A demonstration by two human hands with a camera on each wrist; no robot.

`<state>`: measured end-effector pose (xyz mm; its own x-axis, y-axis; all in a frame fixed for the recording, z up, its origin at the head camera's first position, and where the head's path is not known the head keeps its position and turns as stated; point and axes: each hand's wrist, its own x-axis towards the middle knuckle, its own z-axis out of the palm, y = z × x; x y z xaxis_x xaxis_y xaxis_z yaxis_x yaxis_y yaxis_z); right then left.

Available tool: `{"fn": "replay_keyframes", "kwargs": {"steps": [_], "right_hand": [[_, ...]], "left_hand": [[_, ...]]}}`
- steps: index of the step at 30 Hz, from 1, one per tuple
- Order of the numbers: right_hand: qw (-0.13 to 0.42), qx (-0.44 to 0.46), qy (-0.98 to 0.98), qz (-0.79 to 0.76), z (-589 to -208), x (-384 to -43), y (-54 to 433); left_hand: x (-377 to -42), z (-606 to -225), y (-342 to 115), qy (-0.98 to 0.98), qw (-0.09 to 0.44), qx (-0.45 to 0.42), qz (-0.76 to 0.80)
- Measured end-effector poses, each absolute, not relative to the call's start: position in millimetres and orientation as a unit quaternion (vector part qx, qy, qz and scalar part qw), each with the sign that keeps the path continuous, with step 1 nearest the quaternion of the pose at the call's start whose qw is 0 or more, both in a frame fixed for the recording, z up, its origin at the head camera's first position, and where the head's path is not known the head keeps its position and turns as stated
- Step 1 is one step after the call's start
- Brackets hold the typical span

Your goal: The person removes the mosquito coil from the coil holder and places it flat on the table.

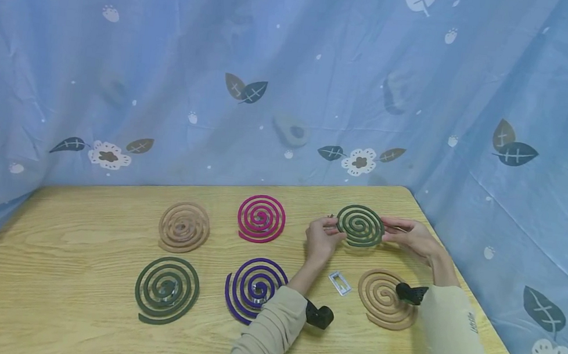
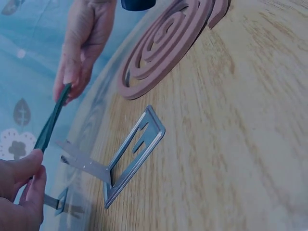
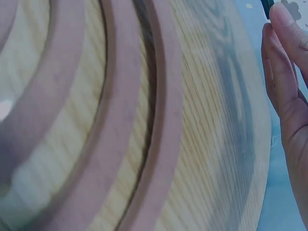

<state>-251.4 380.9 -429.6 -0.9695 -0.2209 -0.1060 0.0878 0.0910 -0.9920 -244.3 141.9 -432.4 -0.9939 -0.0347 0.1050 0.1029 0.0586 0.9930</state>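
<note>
My two hands hold a dark green mosquito coil [image 1: 359, 225] between them, raised over the back right of the table. Fingers and thumb of my left hand [image 1: 323, 237] pinch its left edge. The right hand [image 1: 410, 238] pinches the opposite edge, and the left wrist view shows the coil nearly edge-on. A metal coil stand [image 2: 134, 156] lies nearer me, its tab bent upward. Below the left hand, part of a second metal stand [image 2: 61, 202] appears. Close under the right wrist lies a tan mosquito coil [image 1: 387, 300], flat on the wood.
To the left sit more coils over metal stands: a magenta coil [image 1: 261, 219], a purple coil [image 1: 256, 290] partly under my left sleeve, a tan coil [image 1: 184, 227] and another green coil [image 1: 167, 290]. A blue patterned curtain [image 1: 291, 113] hangs behind and right of the wooden table [image 1: 73, 270].
</note>
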Motion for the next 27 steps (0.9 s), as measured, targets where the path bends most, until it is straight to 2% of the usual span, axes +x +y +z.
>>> {"fn": "replay_keyframes", "kwargs": {"steps": [12, 17, 27], "right_hand": [[0.115, -0.043, 0.755, -0.644, -430, -244, 392], [0.113, -0.035, 0.76, -0.639, -431, -241, 397], [0.136, -0.036, 0.749, -0.648, -431, -238, 400]], "left_hand": [[-242, -439, 150, -0.737, 0.061, -0.06, -0.671], [-239, -438, 153, -0.734, 0.05, -0.058, -0.675], [-240, -442, 157, -0.745, 0.067, -0.07, -0.66]]}}
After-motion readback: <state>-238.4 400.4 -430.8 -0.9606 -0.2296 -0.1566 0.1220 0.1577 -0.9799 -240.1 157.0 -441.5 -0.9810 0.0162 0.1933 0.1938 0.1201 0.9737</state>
